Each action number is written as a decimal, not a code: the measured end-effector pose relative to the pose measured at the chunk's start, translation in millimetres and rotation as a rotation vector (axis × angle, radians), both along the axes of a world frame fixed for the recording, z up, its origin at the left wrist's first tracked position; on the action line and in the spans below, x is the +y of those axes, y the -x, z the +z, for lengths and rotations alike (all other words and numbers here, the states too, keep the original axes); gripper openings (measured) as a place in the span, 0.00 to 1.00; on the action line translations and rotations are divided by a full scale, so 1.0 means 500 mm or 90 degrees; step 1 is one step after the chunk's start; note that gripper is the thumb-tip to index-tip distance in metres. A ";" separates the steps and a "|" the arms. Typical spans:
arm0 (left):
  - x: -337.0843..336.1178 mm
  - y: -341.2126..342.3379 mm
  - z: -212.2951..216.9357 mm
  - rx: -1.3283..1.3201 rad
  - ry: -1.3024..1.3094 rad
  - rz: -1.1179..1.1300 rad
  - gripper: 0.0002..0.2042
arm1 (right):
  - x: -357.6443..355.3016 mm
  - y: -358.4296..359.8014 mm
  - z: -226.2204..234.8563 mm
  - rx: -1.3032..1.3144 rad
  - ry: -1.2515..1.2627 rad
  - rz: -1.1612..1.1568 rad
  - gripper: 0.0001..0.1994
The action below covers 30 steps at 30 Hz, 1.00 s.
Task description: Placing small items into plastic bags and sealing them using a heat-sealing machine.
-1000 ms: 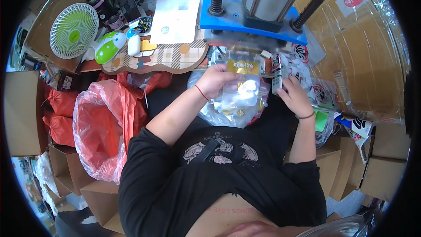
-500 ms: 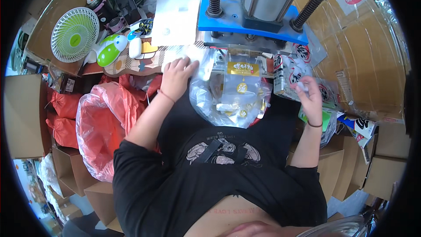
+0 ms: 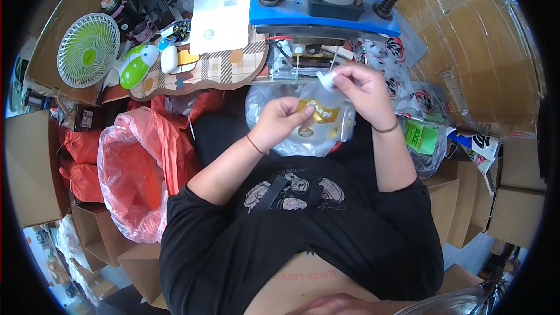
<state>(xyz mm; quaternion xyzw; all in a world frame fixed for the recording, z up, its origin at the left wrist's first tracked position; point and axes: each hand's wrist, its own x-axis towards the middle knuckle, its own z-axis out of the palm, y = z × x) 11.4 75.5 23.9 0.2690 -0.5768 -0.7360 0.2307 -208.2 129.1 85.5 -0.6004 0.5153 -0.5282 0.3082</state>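
- Clear pouch with gold label [image 3: 328, 114]: located between the two hands, above the lap; long axis judged to run roughly away from the torso, with a tilt; the film is bent, so the exact angle cannot be told.
- Left hand [image 3: 273, 125]: pouch grasped at its left side, thumb laid by the label; fingers behind are partly hidden.
- Right hand [image 3: 368, 95]: small white piece [image 3: 326, 80] pinched between thumb and fingers at the pouch's far end.
- Key relation: white piece set against the far end of the pouch; whether it lies inside the opening or in front of it cannot be told. That end is nearer to the right hand, the label to the left.
- Below the pouch: heap of clear plastic bags [image 3: 261, 104], partly covered by the hands.
- Beyond the hands: press with blue plate [image 3: 315, 21], by which reach away from the torso is judged to be limited.
- To the right: printed clear bags [image 3: 402, 104] and green pack [image 3: 424, 139].
- To the left: red bag [image 3: 175, 157], well apart.
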 end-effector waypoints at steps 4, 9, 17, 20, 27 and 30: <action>0.036 0.017 -0.004 0.045 -0.128 -0.107 0.11 | 0.036 0.052 0.019 0.106 -0.112 0.040 0.06; 0.046 0.033 -0.031 -0.013 -0.056 -0.139 0.14 | 0.050 0.053 0.015 -0.028 -0.054 -0.058 0.07; 0.044 0.045 0.009 0.054 -0.267 -0.162 0.10 | 0.045 0.090 -0.011 0.135 -0.131 0.043 0.07; 0.039 0.048 0.001 0.048 -0.298 -0.184 0.10 | 0.040 0.108 0.006 0.215 -0.147 -0.128 0.08; -0.026 0.049 -0.009 0.057 -0.249 -0.135 0.13 | 0.061 0.174 -0.051 0.597 -0.067 -0.252 0.10; -0.022 0.046 0.011 0.027 -0.221 -0.154 0.13 | 0.060 0.127 -0.020 0.457 -0.065 -0.208 0.11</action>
